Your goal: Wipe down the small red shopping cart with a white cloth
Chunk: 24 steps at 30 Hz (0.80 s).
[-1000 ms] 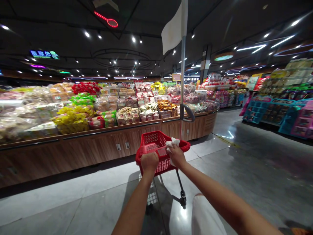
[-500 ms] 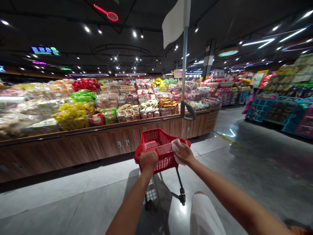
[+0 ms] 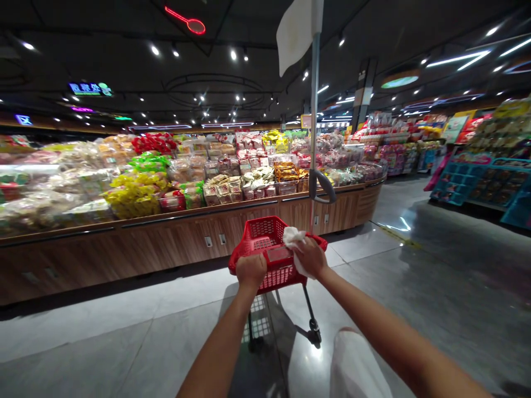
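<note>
A red shopping cart [image 3: 261, 228] with a lattice basket stands in front of me on thin dark legs with wheels. My left hand [image 3: 251, 270] is closed around the left part of its handle. On the handle's right part rests my right hand [image 3: 312, 257], its fingers wrapped over a crumpled white cloth or tissue [image 3: 293, 236] that sticks out toward the basket. The inside of the basket shows its red mesh bottom. A grey pole [image 3: 314, 110] with a white flag [image 3: 295, 33] and a dark looped grip rises beyond the cart's right side.
Past the cart runs a long wood-panelled display counter [image 3: 174, 237] piled with bagged snacks [image 3: 136, 190]. Blue display racks [image 3: 468, 179] stand at the right along the aisle. The grey tiled floor [image 3: 415, 309] reflects the ceiling lights.
My view has swung slightly left, so the shelves sit farther right. The white cloth now bunches up more above the handle in my right hand. My left hand keeps its hold.
</note>
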{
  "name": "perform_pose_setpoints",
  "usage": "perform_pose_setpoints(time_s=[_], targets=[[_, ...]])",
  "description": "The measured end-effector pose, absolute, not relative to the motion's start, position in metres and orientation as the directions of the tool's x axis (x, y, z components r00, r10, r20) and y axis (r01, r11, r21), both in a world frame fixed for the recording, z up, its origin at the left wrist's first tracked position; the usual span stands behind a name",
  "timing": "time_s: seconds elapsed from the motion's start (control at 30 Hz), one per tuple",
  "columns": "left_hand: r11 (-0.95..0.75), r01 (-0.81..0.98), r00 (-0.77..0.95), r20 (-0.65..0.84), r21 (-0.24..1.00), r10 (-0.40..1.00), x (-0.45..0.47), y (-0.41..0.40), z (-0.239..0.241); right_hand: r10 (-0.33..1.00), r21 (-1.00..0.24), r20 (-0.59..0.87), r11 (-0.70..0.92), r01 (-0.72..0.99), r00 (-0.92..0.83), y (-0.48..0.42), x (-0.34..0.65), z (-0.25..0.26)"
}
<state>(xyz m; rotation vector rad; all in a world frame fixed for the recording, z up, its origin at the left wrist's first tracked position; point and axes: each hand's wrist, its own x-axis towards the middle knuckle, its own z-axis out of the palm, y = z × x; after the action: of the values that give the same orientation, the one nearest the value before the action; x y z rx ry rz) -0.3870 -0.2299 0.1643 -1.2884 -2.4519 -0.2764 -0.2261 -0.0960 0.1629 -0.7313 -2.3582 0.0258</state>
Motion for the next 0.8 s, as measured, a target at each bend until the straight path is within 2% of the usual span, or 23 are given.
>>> perform_pose_setpoints(time_s=[0.17,0.37,0.57,0.7,0.8], targets=[[0.603,0.796,-0.558,0.433,0.041,0.708,-0.379,-0.222,0.162,0.557,-0.289,0.581,0.823,0.490,-0.593,-0.072,-0.210,0.155],[0.616,0.787,-0.569,0.431,0.037,0.700,-0.378,-0.217,0.162,0.549,-0.355,0.627,0.833,0.425,-0.553,-0.107,-0.253,0.154],[0.592,0.806,-0.539,0.409,-0.004,0.736,-0.383,-0.225,0.166,0.424,-0.246,0.604,0.904,0.349,-0.675,-0.122,-0.258,0.156],[0.603,0.798,-0.552,0.403,0.002,0.730,-0.382,-0.229,0.168,0.500,-0.151,0.537,0.849,0.506,-0.679,-0.102,-0.232,0.168],[0.612,0.790,-0.566,0.416,0.028,0.712,-0.380,-0.227,0.165,0.552,-0.132,0.492,0.811,0.569,-0.673,-0.091,-0.219,0.173]])
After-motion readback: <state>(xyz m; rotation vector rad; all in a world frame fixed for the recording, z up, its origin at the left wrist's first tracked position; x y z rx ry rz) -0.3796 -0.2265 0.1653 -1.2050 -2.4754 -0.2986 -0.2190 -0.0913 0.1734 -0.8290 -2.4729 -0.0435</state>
